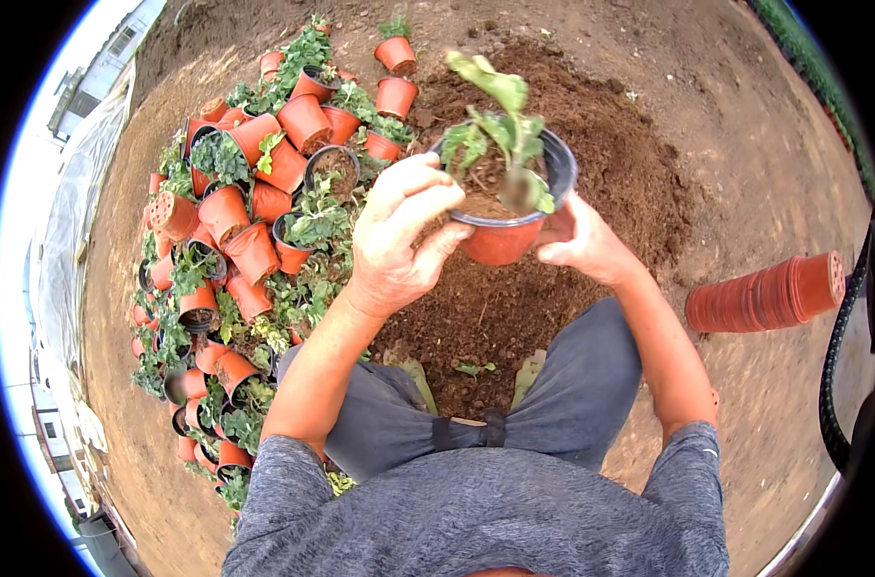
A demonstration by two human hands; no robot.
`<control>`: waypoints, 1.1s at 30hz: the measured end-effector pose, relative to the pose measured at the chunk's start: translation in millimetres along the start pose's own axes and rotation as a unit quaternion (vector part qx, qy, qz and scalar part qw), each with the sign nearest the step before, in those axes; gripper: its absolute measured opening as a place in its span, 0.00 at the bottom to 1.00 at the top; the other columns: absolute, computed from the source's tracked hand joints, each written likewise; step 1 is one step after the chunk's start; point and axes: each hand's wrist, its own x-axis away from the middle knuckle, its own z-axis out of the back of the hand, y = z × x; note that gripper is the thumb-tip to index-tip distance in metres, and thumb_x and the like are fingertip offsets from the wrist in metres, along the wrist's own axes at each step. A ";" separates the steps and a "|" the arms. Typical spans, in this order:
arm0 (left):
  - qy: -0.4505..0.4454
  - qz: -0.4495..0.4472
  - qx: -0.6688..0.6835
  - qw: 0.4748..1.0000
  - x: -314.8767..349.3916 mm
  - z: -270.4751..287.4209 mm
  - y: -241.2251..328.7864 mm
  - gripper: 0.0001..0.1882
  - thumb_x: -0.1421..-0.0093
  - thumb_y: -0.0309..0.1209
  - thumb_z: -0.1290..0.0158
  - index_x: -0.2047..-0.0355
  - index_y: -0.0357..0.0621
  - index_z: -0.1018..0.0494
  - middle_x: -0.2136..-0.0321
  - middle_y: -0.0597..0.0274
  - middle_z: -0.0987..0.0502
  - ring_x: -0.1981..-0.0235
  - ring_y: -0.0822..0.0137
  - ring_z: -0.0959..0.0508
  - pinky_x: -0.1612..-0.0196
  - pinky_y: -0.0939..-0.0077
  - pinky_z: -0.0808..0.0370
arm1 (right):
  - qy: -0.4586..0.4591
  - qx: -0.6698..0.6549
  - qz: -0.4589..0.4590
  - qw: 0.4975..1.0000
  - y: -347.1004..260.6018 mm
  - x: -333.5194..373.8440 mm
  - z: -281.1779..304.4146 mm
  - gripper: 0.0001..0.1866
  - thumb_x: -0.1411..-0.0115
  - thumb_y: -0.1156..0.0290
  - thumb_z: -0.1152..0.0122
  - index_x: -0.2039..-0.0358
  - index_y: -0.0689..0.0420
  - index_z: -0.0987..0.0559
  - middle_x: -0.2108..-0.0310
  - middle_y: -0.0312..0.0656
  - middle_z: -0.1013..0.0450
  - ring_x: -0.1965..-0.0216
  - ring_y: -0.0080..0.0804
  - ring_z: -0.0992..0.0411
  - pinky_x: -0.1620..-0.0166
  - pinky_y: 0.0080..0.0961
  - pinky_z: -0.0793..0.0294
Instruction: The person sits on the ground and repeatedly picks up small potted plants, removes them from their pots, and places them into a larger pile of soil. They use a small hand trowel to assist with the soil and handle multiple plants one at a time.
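Between my two hands a red plastic flowerpot (500,243) with a black inside is held up, tilted so its top faces me. A leafy green plant (505,130) stands in it, with brown soil around its stem. My left hand (404,226) grips the pot's left rim between thumb and fingers. My right hand (588,240) holds the pot's right side; its fingers are partly hidden behind the pot. Below and beyond the pot lies a heap of loose brown soil (606,144), reaching back between my legs.
At my left lies a large pile of tipped red pots (252,252) with leafy plants. A stack of nested red pots (769,293) lies on its side at the right. Two more potted plants (395,55) are at the far end. A torn leaf (474,368) rests on the soil.
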 end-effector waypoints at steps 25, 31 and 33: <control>0.041 0.452 0.431 0.780 24.6 -32.2 -11.8 0.46 0.57 0.35 0.29 0.41 0.36 0.41 0.46 0.54 0.32 0.46 0.63 0.29 0.41 0.66 0.34 | 0.131 -0.217 0.076 0.964 52.2 -54.6 -52.5 0.38 0.45 0.56 0.32 0.41 0.60 0.38 0.43 0.43 0.35 0.42 0.30 0.37 0.39 0.33 0.37; -0.076 0.475 0.503 0.718 37.2 -30.4 -24.8 0.54 0.58 0.40 0.28 0.37 0.35 0.48 0.42 0.51 0.36 0.41 0.59 0.34 0.39 0.62 0.36 | 0.070 -0.309 0.038 0.948 53.3 -41.7 -42.6 0.37 0.38 0.48 0.43 0.39 0.59 0.41 0.40 0.43 0.38 0.39 0.31 0.39 0.37 0.34 0.40; -0.088 0.474 0.528 0.699 38.5 -32.9 -21.7 0.52 0.57 0.40 0.29 0.37 0.35 0.46 0.42 0.51 0.36 0.41 0.60 0.34 0.39 0.61 0.38 | 0.063 -0.223 0.043 0.972 55.0 -36.7 -41.4 0.49 0.50 0.43 0.32 0.38 0.60 0.42 0.40 0.43 0.38 0.39 0.32 0.39 0.37 0.34 0.41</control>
